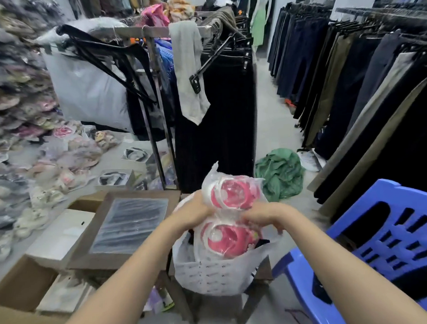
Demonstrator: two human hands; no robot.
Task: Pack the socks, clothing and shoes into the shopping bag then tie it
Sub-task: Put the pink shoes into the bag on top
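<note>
Left hand (197, 212) and right hand (260, 217) both clutch the plastic-wrapped pink shoes (233, 194), half inside the shopping bag (207, 276) on the small table (266, 273). Risk: slick wrap slips, or the slack bag mouth snags and the bag tips off

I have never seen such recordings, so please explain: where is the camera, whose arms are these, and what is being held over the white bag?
There is no machine here. One camera sits on a person's head and looks forward and down, so the two bare arms are the person's own. The left hand and the right hand each have a grip on a clear plastic packet of pink shoes, which stands partly inside the white shopping bag. The bag rests on a small brown table. Beside it lies a flat brown box with a clear window. A blue plastic chair stands to the right, and clothes racks fill the shop behind.
</note>
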